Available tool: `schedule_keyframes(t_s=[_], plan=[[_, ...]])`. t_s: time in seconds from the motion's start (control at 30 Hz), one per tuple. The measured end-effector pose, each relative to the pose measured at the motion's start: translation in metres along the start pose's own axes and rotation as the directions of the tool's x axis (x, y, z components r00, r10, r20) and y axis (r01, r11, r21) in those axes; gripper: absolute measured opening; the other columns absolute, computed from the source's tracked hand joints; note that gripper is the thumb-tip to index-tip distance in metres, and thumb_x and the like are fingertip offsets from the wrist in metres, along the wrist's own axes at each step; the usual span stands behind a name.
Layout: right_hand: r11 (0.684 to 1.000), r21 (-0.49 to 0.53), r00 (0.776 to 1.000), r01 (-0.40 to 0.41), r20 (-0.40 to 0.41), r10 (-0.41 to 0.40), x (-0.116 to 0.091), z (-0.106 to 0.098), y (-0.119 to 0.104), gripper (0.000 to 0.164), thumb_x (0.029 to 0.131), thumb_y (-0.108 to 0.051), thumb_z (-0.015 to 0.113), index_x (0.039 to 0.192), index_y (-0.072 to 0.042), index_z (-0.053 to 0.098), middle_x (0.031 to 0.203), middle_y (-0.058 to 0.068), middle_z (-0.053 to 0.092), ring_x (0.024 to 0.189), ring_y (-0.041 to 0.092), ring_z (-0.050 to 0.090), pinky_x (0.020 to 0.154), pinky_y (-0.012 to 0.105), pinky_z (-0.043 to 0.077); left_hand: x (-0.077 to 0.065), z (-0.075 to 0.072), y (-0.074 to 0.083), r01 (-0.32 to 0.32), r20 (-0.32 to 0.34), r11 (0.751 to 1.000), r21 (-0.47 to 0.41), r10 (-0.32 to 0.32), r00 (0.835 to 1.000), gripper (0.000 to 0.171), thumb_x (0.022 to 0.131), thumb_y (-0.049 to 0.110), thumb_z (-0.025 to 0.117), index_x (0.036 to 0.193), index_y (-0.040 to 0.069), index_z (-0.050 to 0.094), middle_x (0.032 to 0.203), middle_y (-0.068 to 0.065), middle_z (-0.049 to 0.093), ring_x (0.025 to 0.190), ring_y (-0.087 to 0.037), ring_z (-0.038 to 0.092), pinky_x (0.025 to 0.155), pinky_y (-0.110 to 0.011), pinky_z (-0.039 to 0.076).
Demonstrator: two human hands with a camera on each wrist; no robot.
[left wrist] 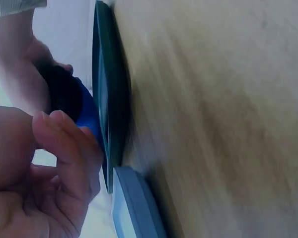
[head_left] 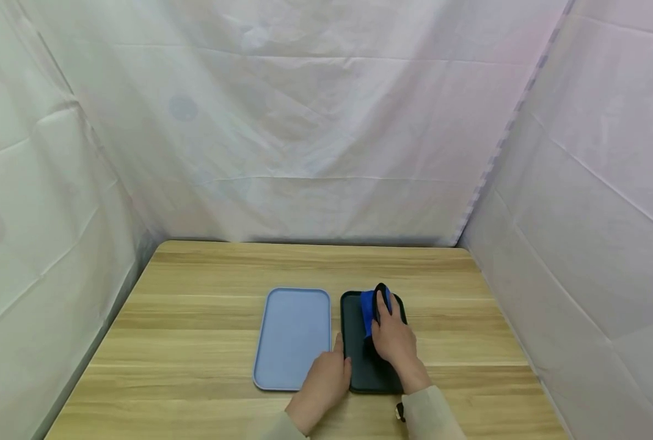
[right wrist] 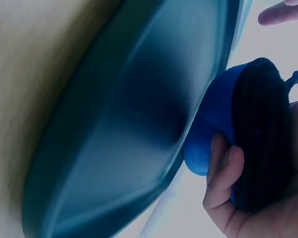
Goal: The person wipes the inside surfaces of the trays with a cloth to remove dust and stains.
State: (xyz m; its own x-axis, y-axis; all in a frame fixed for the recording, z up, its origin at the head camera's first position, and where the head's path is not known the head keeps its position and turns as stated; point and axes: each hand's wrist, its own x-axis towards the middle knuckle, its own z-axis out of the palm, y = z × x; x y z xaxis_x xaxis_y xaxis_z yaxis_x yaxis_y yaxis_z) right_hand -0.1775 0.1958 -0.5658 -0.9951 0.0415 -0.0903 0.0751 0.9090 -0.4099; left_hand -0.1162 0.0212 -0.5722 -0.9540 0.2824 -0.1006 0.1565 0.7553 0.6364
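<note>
A dark green tray [head_left: 363,360] lies on the table, and my right hand [head_left: 394,337] is over its upper right part. That hand grips a soft blue and black cloth [head_left: 367,305] against the tray. The right wrist view shows its blue face [right wrist: 213,116] at the rim and fingers [right wrist: 223,173] curled at its side. My left hand [head_left: 324,377] is at the tray's left edge, index finger stretched forward and thumb by the rim. Its fingers [left wrist: 72,153] are loosely bent beside the rim in the left wrist view.
A light blue tray [head_left: 293,336] lies just left of the green one, and the left hand overlaps its lower right corner. The wooden table [head_left: 194,342] is bordered by white hanging sheets [head_left: 304,122] at the back and both sides.
</note>
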Motion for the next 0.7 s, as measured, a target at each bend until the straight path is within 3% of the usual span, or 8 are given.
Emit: schedule_keyframes(t_s=[0.13, 0.27, 0.47, 0.7], plan=[[1.000, -0.031, 1.000, -0.004, -0.002, 0.004, 0.002, 0.005, 0.001, 0.070, 0.106, -0.025, 0.054, 0.167, -0.024, 0.021, 0.174, 0.014, 0.015, 0.046, 0.020, 0.044, 0.045, 0.035, 0.034, 0.000, 0.008, 0.004, 0.009, 0.011, 0.997, 0.081, -0.010, 1.000, 0.063, 0.105, 0.019, 0.058, 0.151, -0.017, 0.036, 0.063, -0.015, 0.065, 0.052, -0.021, 0.065, 0.046, -0.031, 0.050], [0.996, -0.085, 1.000, 0.003, 0.024, 0.000, 0.004, 0.015, 0.003, 0.071, 0.105, -0.023, 0.056, 0.167, -0.024, 0.022, 0.175, 0.012, 0.010, 0.044, 0.019, 0.043, 0.043, 0.034, 0.034, -0.001, 0.015, 0.009, 0.042, 0.056, 0.993, 0.110, -0.048, 0.997, 0.066, 0.102, 0.014, 0.061, 0.151, -0.021, 0.032, 0.054, -0.009, 0.057, 0.045, -0.016, 0.056, 0.042, -0.029, 0.045], [0.992, -0.125, 0.999, 0.032, 0.035, -0.027, 0.007, 0.021, 0.003, 0.071, 0.103, -0.021, 0.059, 0.166, -0.025, 0.025, 0.175, 0.011, 0.014, 0.042, 0.018, 0.042, 0.040, 0.031, 0.032, 0.002, 0.019, 0.012, 0.122, 0.135, 0.990, 0.063, -0.130, 0.982, 0.084, 0.093, 0.007, 0.071, 0.156, -0.017, 0.022, 0.054, -0.007, 0.053, 0.045, -0.018, 0.052, 0.045, -0.034, 0.045], [0.996, -0.083, 0.994, 0.040, 0.101, -0.032, 0.014, 0.019, 0.004, 0.070, 0.104, -0.021, 0.056, 0.167, -0.021, 0.024, 0.174, 0.015, 0.017, 0.043, 0.020, 0.045, 0.041, 0.033, 0.034, 0.003, 0.024, 0.009, 0.128, 0.128, 0.991, 0.048, -0.133, 0.983, 0.085, 0.093, 0.004, 0.069, 0.157, -0.017, 0.017, 0.051, -0.007, 0.052, 0.043, -0.019, 0.052, 0.045, -0.034, 0.044]])
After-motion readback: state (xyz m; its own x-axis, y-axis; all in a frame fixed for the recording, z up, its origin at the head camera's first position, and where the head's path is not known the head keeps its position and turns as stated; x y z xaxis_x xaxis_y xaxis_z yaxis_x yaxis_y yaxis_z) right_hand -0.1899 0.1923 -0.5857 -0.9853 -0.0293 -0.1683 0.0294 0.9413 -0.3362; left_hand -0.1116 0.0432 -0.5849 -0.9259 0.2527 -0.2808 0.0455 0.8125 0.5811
